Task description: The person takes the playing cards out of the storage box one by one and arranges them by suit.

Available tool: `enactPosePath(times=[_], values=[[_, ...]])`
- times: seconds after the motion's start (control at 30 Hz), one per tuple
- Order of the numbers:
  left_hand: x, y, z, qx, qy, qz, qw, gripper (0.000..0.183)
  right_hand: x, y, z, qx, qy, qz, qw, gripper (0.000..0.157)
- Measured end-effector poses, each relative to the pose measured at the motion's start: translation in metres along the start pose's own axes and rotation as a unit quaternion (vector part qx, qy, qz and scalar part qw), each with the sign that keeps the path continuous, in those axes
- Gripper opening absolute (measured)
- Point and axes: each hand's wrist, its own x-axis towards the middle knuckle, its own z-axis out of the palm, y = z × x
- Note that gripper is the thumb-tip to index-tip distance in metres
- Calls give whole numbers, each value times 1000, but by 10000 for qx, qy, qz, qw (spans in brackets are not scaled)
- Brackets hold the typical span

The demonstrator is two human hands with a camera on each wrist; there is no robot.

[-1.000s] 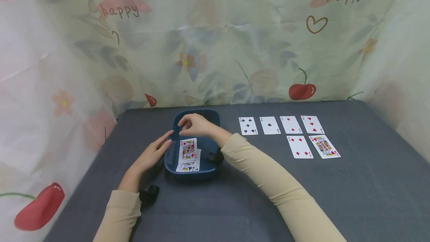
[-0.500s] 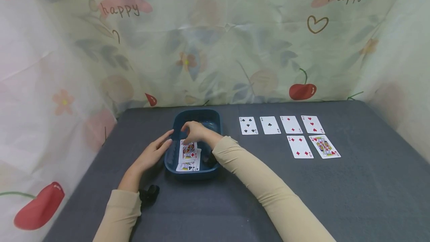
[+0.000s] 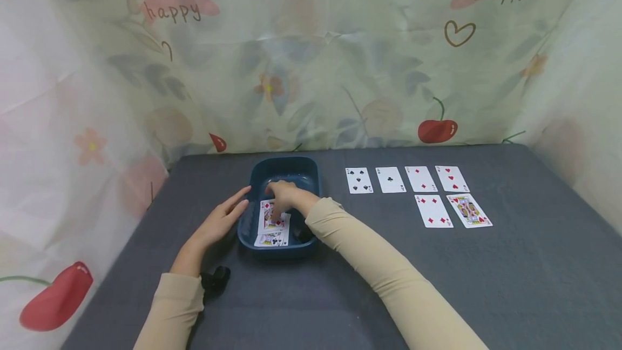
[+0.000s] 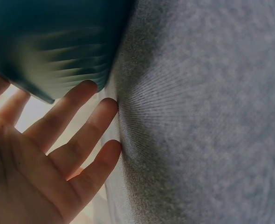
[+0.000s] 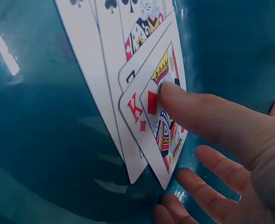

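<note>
King of diamonds (image 5: 160, 130), in one tray (image 3: 282, 251) with six cards (image 3: 434, 211) outside, touches the right hand (image 3: 286, 197), fingers loose as on the left hand (image 3: 218, 223).

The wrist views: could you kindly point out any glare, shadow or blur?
Left wrist: bright light behind the left hand, shadow on the grey cloth beside it, cloth texture soft toward the right edge; right wrist: white glare on the blue tray.

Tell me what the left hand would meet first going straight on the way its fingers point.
Likely the glossy blue rectangular tray, on its outer side; the left hand has its fingertips close to it, though actual contact is unclear.
</note>
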Motion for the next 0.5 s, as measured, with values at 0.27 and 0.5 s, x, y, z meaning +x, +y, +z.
enactPosePath(times=[0.27, 0.5], values=[[-1, -1, 0, -48, 12, 92, 9999, 54, -1, -1, 1, -311, 66, -2, 9995, 70], [-1, -1, 0, -97, 9, 157, 9998, 53, -4, -1, 0, -226, -18, -3, 9997, 70]])
